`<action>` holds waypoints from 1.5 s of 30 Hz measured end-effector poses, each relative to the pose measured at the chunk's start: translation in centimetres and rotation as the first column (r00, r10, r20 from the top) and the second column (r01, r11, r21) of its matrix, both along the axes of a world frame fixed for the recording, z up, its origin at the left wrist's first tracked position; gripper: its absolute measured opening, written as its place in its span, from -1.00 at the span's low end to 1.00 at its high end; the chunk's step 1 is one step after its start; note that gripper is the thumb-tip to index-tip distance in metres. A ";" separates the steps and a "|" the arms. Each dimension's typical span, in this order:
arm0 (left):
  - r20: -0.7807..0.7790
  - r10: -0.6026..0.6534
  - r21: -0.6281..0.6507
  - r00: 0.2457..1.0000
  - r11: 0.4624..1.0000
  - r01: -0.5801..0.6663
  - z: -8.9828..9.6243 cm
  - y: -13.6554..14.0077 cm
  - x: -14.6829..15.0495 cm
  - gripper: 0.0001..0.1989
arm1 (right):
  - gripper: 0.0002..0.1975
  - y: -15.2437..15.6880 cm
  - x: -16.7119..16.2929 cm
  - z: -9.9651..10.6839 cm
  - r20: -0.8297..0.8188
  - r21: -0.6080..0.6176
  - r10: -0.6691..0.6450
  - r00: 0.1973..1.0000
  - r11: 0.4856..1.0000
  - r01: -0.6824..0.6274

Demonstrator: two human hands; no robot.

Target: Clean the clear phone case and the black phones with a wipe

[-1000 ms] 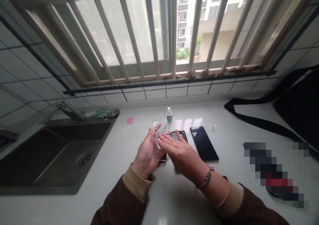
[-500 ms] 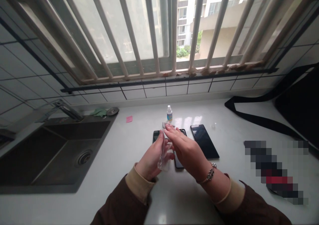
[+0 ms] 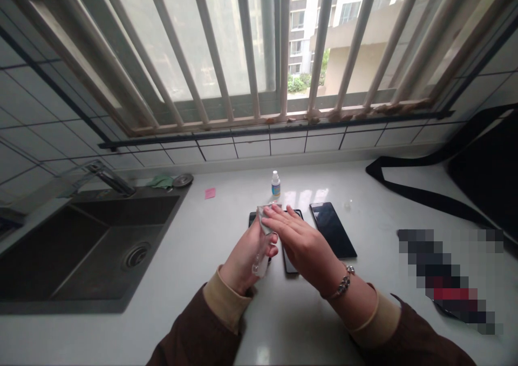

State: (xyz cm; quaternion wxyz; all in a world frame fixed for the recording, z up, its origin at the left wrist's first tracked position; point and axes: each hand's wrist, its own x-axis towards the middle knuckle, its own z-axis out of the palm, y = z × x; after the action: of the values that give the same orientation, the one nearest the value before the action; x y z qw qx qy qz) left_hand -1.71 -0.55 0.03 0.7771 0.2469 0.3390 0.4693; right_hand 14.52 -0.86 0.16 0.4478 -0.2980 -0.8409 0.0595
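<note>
My left hand [image 3: 243, 255] is closed around a clear phone case [image 3: 261, 261], which stands tilted above the counter. My right hand [image 3: 301, 239], with a beaded bracelet at the wrist, lays its stretched fingers flat over the upper part of the case; its thumb is hidden. A greyish patch [image 3: 264, 217] shows under these fingertips, and I cannot tell whether it is a cloth or the case catching light. Beneath the hands lie a dark phone [image 3: 290, 265] and another dark, mostly covered item [image 3: 252, 218]. Just behind stands a small white-capped bottle [image 3: 275, 185].
A black tablet or large phone [image 3: 334, 231] lies to the right. Farther right are a black strap [image 3: 421, 193] and a blurred-out dark item [image 3: 449, 279]. A pink sticky note [image 3: 210, 194] sits left of the bottle, near the sink [image 3: 157, 247]. A barred window is behind.
The case has tipped, and a greyish patch now shows at its top under my right fingertips. My right fingers have shifted slightly left and down over it.
</note>
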 end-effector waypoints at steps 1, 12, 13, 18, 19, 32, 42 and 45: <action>-0.001 0.002 -0.016 1.000 1.000 -0.002 0.5 -0.1 0.1 -0.44 | -0.47 0.1 0.1 -0.1 -0.015 -0.003 -0.036 0.999 0.999 0.036; 0.121 0.262 -0.015 0.958 0.965 -0.262 3.0 -0.4 0.6 -0.50 | -0.41 -0.7 -0.7 0.2 -0.057 -0.038 0.179 0.982 0.983 -0.181; 0.077 0.304 -0.031 0.950 0.953 -0.303 3.0 -0.2 0.4 -0.46 | -0.43 -0.9 -0.9 0.3 -0.049 -0.039 0.216 0.975 0.975 -0.218; -0.051 0.433 -0.171 0.900 0.884 -0.435 2.7 0.7 -0.6 -0.39 | -0.56 -1.7 -1.6 0.6 0.028 -0.023 0.339 0.941 0.941 -0.338; -0.028 0.456 -0.187 0.890 0.872 -0.453 2.6 0.8 -0.7 -0.40 | -0.57 -1.8 -1.6 0.6 0.047 -0.023 0.347 0.937 0.938 -0.346; 0.175 0.562 -0.130 0.808 0.827 -0.547 4.2 0.7 -1.7 -0.62 | -0.57 -0.4 -0.3 0.3 0.158 0.042 0.251 0.955 0.965 -0.260; 0.197 0.511 -0.059 0.837 0.858 -0.510 3.6 0.7 -1.5 -0.62 | -0.59 -0.6 -0.1 0.6 0.072 -0.028 0.216 0.974 0.976 -0.215; 0.185 0.398 -0.018 0.898 0.915 -0.402 3.5 0.5 -1.1 -0.57 | -0.52 -0.3 0.0 0.3 0.070 -0.035 0.155 0.985 0.988 -0.153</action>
State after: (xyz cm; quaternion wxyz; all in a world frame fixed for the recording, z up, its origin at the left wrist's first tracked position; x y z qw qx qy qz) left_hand -2.81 -0.04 3.52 0.6896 0.1353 0.3038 0.6433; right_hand 14.49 -1.17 0.48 0.4063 -0.2408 -0.8762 0.0954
